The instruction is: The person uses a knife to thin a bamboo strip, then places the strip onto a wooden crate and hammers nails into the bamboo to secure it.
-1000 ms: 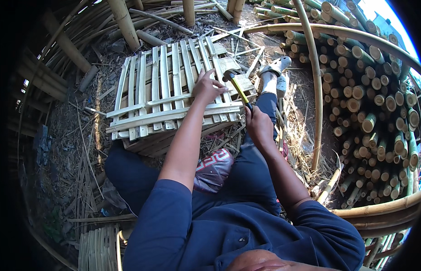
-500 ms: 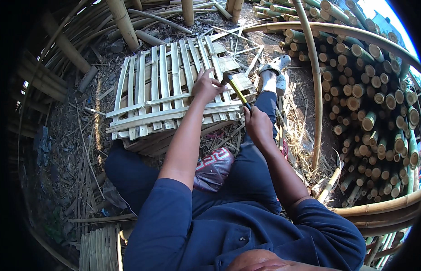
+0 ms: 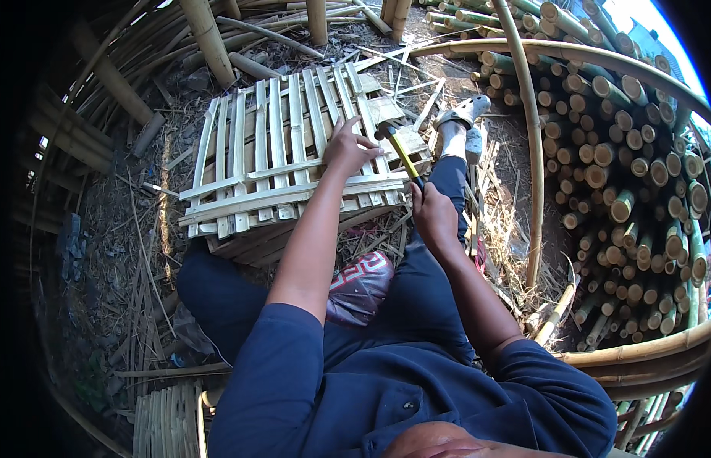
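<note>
My right hand [image 3: 436,217] is closed round the black grip of a hammer [image 3: 402,155] with a yellow shaft. The hammer's dark head is just right of the fingertips of my left hand [image 3: 349,149]. That hand is bent over the right end of a crosswise bamboo strip, its fingers curled down onto the slats; anything pinched between them is too small to make out. Both hands are over a panel of pale bamboo slats [image 3: 277,137], laid lengthwise with gaps. Two crosswise strips [image 3: 294,192] run along its near side. The panel rests on a low wooden platform [image 3: 256,243].
Cut bamboo poles [image 3: 600,153] are stacked at the right, behind an upright bamboo pole [image 3: 535,153]. My outstretched leg, in a clog [image 3: 464,112], is beside the panel. A dark red printed cloth or bag [image 3: 361,288] is between my legs. Bamboo scraps [image 3: 149,252] litter the ground.
The hammer head has lifted slightly away from my left fingertips, up and to the right. My left hand and the slat panel have stayed in place.
</note>
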Action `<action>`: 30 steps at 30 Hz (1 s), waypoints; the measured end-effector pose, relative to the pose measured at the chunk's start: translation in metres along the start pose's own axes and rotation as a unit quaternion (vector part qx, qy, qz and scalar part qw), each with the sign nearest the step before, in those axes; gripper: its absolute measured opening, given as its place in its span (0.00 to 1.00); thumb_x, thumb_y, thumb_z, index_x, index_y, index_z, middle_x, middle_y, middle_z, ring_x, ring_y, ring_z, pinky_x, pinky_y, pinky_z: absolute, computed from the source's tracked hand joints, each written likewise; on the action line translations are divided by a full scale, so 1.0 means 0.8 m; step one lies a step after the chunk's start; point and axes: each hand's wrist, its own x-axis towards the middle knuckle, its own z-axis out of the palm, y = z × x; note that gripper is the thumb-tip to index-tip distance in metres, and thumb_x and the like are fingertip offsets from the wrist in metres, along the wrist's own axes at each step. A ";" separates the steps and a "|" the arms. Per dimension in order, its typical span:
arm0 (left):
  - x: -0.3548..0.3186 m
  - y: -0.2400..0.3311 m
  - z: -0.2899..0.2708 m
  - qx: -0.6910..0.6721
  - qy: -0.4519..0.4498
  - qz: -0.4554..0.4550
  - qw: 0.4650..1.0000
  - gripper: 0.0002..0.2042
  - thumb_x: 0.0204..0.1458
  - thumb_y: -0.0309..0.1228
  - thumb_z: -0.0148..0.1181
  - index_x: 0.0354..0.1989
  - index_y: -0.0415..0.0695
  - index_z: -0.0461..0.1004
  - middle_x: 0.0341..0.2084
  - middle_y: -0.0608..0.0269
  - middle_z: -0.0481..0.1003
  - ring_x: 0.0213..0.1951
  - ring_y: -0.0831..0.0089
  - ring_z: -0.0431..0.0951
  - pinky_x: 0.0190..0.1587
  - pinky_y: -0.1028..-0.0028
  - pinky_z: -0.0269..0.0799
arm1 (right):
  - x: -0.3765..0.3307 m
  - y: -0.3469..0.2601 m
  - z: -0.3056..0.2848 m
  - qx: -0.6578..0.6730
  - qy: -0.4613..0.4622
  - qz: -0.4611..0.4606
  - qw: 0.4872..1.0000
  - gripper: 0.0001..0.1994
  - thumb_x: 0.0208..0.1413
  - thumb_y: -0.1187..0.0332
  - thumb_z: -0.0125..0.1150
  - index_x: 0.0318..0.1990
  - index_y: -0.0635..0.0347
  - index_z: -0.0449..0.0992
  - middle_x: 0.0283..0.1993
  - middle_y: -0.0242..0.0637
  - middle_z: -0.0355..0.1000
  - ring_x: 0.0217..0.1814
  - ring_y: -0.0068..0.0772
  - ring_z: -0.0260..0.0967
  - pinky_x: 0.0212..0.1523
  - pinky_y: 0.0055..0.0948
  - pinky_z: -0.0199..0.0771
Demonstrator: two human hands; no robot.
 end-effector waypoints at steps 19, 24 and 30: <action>0.001 0.008 -0.004 0.001 -0.016 -0.019 1.000 0.11 0.43 0.48 0.78 0.31 0.59 0.89 0.68 0.67 0.69 0.77 0.59 0.52 0.75 0.59 0.56 | -0.002 0.000 -0.016 0.070 -0.005 0.047 0.996 0.21 0.69 0.52 0.51 0.38 0.65 0.77 0.32 0.62 0.77 0.39 0.68 0.76 0.42 0.59 0.73; 0.002 0.004 -0.004 0.001 -0.028 -0.020 0.999 0.12 0.42 0.49 0.78 0.32 0.60 0.89 0.68 0.67 0.69 0.77 0.59 0.52 0.75 0.59 0.56 | -0.004 0.003 -0.014 0.075 -0.010 0.059 0.995 0.23 0.69 0.51 0.52 0.37 0.67 0.77 0.32 0.62 0.76 0.40 0.68 0.76 0.42 0.58 0.73; 0.002 0.006 -0.004 0.003 -0.025 -0.021 0.999 0.12 0.42 0.50 0.78 0.30 0.59 0.89 0.68 0.67 0.69 0.77 0.58 0.52 0.75 0.59 0.55 | 0.005 0.014 -0.008 0.132 0.004 0.055 0.990 0.24 0.67 0.52 0.57 0.31 0.68 0.78 0.27 0.57 0.76 0.30 0.60 0.75 0.35 0.50 0.72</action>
